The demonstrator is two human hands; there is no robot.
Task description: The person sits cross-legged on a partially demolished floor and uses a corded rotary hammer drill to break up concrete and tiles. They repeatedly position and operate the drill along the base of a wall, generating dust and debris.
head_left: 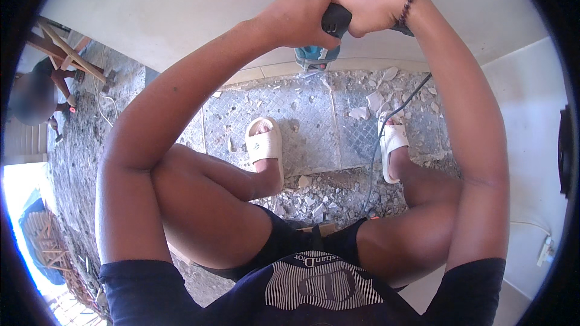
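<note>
Both my arms reach forward to a corded hammer drill (316,55) with a teal body and black grip parts, held low against the pale wall. My left hand (302,13) is closed round its black section, thumb toward the teal body. Beside it and touching it, my right hand (370,9) is closed on the rear of the tool, and a black end shows under the wrist. Fingers of both hands partly hide the grip. The tool's tip is hard to make out near the foot of the wall. A dark cord (396,110) runs down past my right foot.
Broken tile pieces (361,112) and rubble (314,202) lie on the patterned floor tiles (308,136) around my slippered feet. At the far left another person (36,98) works near a hammer (56,129) and a wooden stand (71,54). A socket (545,252) hangs by the right wall.
</note>
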